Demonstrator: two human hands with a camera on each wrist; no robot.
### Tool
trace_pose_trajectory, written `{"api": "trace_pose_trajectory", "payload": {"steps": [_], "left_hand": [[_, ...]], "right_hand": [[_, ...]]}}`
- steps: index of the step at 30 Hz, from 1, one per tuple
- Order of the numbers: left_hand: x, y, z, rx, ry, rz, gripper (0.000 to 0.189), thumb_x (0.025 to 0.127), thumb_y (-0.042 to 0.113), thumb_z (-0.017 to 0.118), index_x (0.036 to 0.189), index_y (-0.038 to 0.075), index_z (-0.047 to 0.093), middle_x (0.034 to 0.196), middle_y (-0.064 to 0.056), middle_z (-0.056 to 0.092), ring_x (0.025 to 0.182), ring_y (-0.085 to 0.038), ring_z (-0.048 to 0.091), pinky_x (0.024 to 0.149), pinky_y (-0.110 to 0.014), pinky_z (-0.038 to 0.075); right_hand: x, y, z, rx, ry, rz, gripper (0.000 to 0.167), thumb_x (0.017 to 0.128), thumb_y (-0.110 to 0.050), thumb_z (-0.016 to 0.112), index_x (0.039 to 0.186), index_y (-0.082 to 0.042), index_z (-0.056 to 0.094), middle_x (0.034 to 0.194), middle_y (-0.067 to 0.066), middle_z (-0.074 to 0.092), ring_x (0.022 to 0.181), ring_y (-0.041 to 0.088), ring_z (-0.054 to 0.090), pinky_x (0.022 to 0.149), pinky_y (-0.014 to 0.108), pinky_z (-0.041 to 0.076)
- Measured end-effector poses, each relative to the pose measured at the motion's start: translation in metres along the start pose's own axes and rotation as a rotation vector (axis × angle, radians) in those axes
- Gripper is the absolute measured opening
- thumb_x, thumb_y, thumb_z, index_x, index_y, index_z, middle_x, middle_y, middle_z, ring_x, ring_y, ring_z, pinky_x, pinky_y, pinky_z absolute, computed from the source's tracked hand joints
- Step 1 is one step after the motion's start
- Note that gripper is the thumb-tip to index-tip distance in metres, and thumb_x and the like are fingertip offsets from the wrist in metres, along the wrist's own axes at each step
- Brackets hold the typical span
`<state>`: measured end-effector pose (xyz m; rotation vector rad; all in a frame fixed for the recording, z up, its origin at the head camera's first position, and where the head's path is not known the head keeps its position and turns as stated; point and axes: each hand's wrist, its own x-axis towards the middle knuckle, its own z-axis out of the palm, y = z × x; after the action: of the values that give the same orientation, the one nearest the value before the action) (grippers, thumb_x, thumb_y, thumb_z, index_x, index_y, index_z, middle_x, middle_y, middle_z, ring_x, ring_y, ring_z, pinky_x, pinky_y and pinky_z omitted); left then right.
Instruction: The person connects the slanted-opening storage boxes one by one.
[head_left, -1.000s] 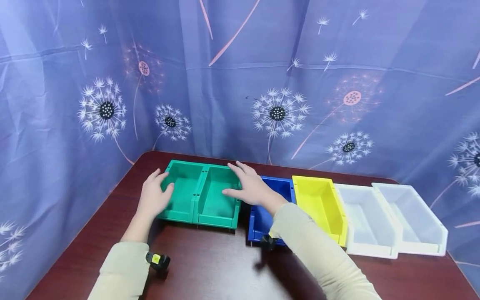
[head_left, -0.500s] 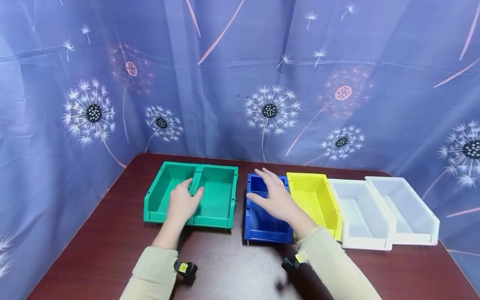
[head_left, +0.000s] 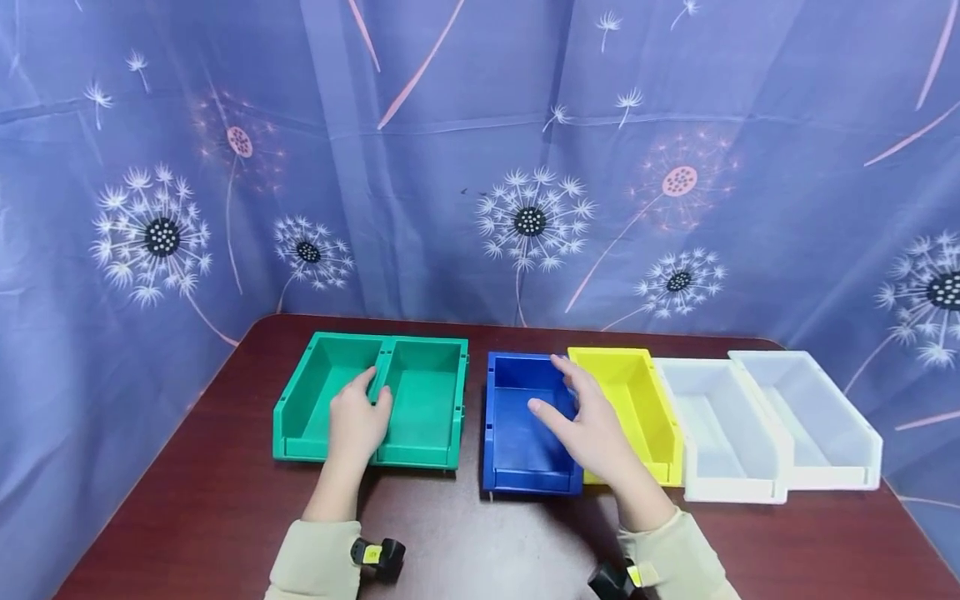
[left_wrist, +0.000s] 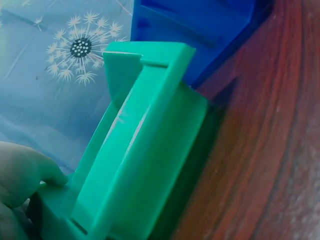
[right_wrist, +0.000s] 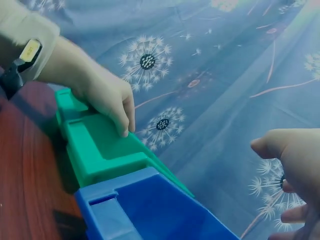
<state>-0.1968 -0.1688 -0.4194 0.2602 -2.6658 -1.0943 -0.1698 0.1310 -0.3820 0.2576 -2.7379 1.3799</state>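
My left hand (head_left: 356,422) hovers over the shared wall of two green storage bins in the head view, thumb and index finger apart. The left green bin (head_left: 300,451) and right green bin (head_left: 420,454) stand side by side. Seen in the left wrist view, the thumb (left_wrist: 52,175) is right at the green rim, with the other fingers partly hidden. My right hand (head_left: 596,429) is above the blue bin (head_left: 525,442), fingers spread and holding nothing. In the right wrist view its thumb (right_wrist: 270,145) is in front of the curtain, apart from the bins.
Right of the blue bin stand a yellow bin (head_left: 630,417) and two white bins, the nearer one (head_left: 712,442) and the far-right one (head_left: 817,417). All rest on a dark red-brown table (head_left: 187,517). Behind hangs a blue dandelion-print curtain (head_left: 420,208).
My left hand has moved right from the left green bin's outer side to the wall between the green bins. My right hand has moved right from the green bin to the blue one.
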Motion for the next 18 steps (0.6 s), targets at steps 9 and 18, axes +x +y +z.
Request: {"api": "trace_pose_trajectory", "payload": {"steps": [9, 18], "left_hand": [[-0.007, 0.002, -0.006, -0.015, -0.027, -0.024, 0.048, 0.093, 0.02, 0.054, 0.136, -0.001, 0.048, 0.135, -0.025, 0.051, 0.123, -0.043, 0.048, 0.093, -0.055, 0.047], [-0.005, 0.001, -0.015, 0.007, -0.029, -0.011, 0.048, 0.091, 0.019, 0.055, 0.134, -0.002, 0.05, 0.132, -0.026, 0.054, 0.104, -0.04, 0.06, 0.08, -0.051, 0.052]], "right_hand": [[-0.003, 0.004, 0.003, 0.118, 0.028, 0.07, 0.062, 0.088, -0.037, 0.065, 0.142, -0.018, 0.041, 0.148, 0.008, 0.038, 0.132, 0.031, 0.044, 0.099, 0.045, 0.045], [0.0, 0.002, 0.018, -0.057, 0.029, 0.185, 0.071, 0.087, -0.026, 0.067, 0.145, -0.003, 0.034, 0.14, 0.02, 0.049, 0.123, 0.036, 0.053, 0.091, 0.045, 0.049]]}}
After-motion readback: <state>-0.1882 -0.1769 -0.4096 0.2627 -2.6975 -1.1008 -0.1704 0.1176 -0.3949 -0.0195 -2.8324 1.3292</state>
